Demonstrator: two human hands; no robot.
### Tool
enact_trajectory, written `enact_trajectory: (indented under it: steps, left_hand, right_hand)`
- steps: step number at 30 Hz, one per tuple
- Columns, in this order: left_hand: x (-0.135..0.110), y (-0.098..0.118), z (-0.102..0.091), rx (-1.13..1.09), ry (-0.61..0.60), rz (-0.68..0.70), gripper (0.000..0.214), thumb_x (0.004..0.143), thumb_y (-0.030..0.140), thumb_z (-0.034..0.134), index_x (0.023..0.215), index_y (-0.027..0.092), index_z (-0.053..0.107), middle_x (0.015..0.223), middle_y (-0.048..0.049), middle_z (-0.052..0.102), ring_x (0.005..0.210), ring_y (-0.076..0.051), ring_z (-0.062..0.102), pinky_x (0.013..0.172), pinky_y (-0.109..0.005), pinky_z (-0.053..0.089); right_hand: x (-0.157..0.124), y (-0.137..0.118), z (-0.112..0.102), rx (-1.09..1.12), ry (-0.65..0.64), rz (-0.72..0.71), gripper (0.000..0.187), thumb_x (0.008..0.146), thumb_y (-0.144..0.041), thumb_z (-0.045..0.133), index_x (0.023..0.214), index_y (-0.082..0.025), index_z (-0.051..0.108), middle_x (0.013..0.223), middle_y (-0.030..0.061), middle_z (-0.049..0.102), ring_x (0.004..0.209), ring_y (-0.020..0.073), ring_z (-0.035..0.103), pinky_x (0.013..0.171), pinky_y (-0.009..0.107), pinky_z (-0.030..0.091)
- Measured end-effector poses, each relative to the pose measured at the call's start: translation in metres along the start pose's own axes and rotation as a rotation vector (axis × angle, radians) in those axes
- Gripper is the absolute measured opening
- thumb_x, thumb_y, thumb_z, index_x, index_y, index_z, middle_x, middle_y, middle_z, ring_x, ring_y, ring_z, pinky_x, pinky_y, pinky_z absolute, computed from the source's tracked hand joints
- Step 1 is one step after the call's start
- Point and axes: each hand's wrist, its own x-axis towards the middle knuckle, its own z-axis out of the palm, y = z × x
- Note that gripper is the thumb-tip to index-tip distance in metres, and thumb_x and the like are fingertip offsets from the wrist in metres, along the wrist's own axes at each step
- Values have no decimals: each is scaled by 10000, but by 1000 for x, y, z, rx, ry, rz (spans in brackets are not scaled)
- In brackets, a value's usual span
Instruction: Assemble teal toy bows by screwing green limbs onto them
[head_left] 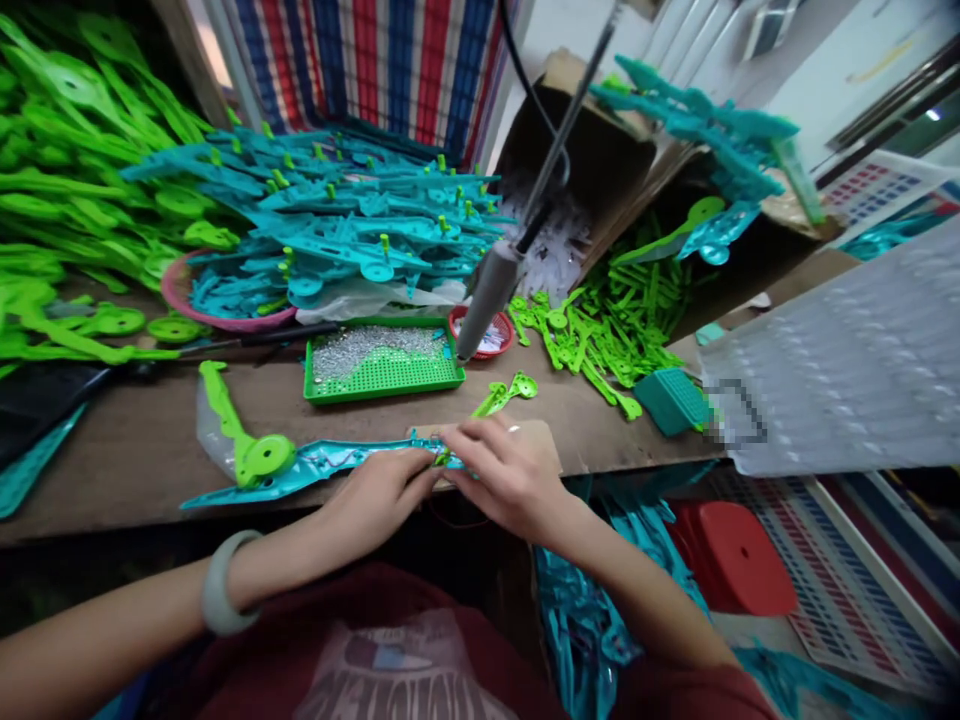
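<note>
Teal strip pinched at one end between left hand and right hand; just beyond grip, green tray and hanging screwdriver.

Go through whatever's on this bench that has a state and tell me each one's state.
long teal plastic part: lying flat, right end held.
left hand: pinching that end.
right hand: fingers on same end, grip unclear.
green mesh tray: partly filled with small silver screws.
grey hanging screwdriver: unheld, tip down.
brown cardboard box: open.
</note>
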Motion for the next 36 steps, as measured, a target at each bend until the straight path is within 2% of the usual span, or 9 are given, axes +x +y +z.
enact_trajectory:
  steps: [2, 4, 7, 11, 15, 21, 30, 32, 36]
  left_hand:
    - [0, 3, 3, -26, -31, -6, 319, 961, 428, 454, 823, 205, 635, 808, -36, 695, 757, -204, 620, 717, -303, 407]
    - [0, 3, 4, -100, -80, -28, 358, 972, 461, 435, 788, 205, 605, 740, -20, 669, 715, -190, 613, 694, -294, 412]
    - [0, 2, 3, -255, -140, -61, 384, 970, 510, 452, 812, 197, 610, 734, -16, 677, 723, -177, 627, 706, -280, 433]
    - [-2, 3, 3, -379, -142, -92, 364, 950, 521, 487, 877, 192, 625, 682, 14, 618, 632, -141, 570, 638, -257, 424]
    - [-5, 3, 7, -404, -138, -121, 372, 929, 527, 499, 1006, 190, 636, 692, 22, 582, 619, -138, 540, 589, -247, 411]
    - [-6, 5, 11, -405, -138, -83, 401, 968, 544, 419, 842, 201, 586, 727, 6, 584, 667, -143, 561, 666, -263, 438]
    - [-4, 9, 13, -201, -186, -80, 434, 983, 532, 354, 740, 224, 539, 622, -6, 602, 634, -174, 587, 643, -284, 421]
    - [-1, 10, 12, -145, -186, -56, 415, 984, 520, 357, 787, 222, 567, 615, -1, 613, 611, -173, 594, 636, -284, 420]
    - [10, 8, 9, -90, -217, -63, 414, 988, 536, 351, 1077, 216, 597, 648, 21, 640, 561, -165, 608, 597, -273, 419]
  right_hand:
    - [5, 4, 4, 4, -92, -69, 245, 1006, -174, 477, 1157, -127, 664, 904, 106, 686, 814, 213, 609, 704, 326, 514]
    - [4, 6, 8, 90, -85, -39, 263, 1024, -170, 439, 1114, -121, 681, 865, 99, 678, 787, 189, 610, 684, 297, 507]
    - [-1, 7, 8, 329, -54, 126, 229, 1025, -222, 493, 1129, -149, 683, 910, 87, 699, 823, 161, 641, 721, 270, 520]
    - [0, 10, 3, 625, 8, 416, 133, 961, -196, 594, 1005, -180, 719, 883, 37, 731, 808, 138, 674, 730, 248, 516]
    - [3, 14, 6, 685, 84, 648, 107, 910, -210, 612, 898, -176, 713, 775, 6, 717, 670, 121, 631, 604, 226, 461]
    - [5, 15, 11, 558, 143, 592, 93, 902, -191, 592, 867, -174, 677, 714, -14, 654, 620, 101, 569, 592, 221, 423]
    - [5, 11, 21, 615, 198, 687, 76, 886, -223, 599, 819, -190, 614, 720, -19, 609, 662, 114, 579, 612, 230, 454]
    - [4, 13, 23, 648, 189, 727, 104, 884, -263, 618, 812, -189, 631, 730, -9, 619, 655, 117, 580, 589, 232, 466]
    - [1, 21, 23, 886, 146, 866, 147, 826, -333, 681, 812, -190, 648, 657, -32, 603, 516, 102, 541, 475, 229, 470]
